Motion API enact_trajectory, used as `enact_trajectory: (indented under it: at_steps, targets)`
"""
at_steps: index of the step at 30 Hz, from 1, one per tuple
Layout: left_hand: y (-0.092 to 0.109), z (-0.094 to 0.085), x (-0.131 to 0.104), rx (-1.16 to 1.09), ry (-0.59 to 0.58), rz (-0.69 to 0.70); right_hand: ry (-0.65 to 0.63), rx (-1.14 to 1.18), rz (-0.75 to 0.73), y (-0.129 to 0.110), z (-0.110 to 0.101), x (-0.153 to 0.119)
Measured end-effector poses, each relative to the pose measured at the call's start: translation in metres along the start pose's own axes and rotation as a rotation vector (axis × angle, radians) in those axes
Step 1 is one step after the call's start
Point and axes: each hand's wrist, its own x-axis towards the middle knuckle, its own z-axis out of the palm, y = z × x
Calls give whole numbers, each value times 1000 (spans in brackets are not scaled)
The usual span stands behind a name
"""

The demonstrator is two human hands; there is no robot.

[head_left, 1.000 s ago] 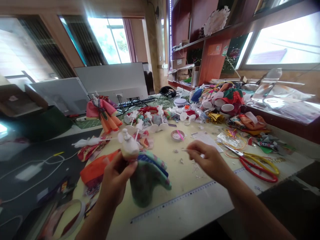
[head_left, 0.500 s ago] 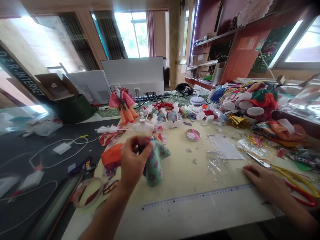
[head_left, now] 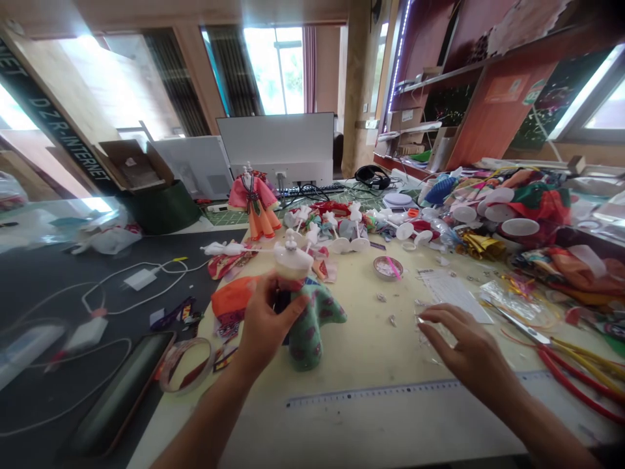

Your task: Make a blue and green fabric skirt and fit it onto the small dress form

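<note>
My left hand (head_left: 266, 319) is closed around a small mannequin (head_left: 293, 260) with a white neck and shoulders. Green flowered cloth (head_left: 310, 326) dresses it and hangs down on the right side of that hand. My right hand (head_left: 456, 335) hovers low over the tabletop, fingers bent and apart, with nothing visible between them. Under and beside its fingertips lie thin clear pins (head_left: 424, 355), partly hidden by the hand. A white printed sheet (head_left: 454, 293) lies just beyond it.
A ruler (head_left: 371, 393) lies along the near side of the table. Scissors (head_left: 561, 352) with red and yellow handles are at right. A small round dish (head_left: 388, 267) stands mid-table. At left are a tape roll (head_left: 168, 371) and a phone (head_left: 127, 391). Doll clothes (head_left: 532, 195) are heaped behind.
My right hand has moved left from beside the scissors to the clear pins. The left hand keeps its hold on the mannequin, which now tilts slightly. The whole view has shifted a little.
</note>
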Motion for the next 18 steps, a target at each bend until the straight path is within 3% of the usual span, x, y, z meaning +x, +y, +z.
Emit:
enact_trajectory:
  at_steps: [9,18]
  targets:
    - [-9,-18,-9,-4,-107,17,-65,367,-194,-100,40,60]
    - [-25,-32,-16,16,-37,-1,13,590,-111,-128,54,81]
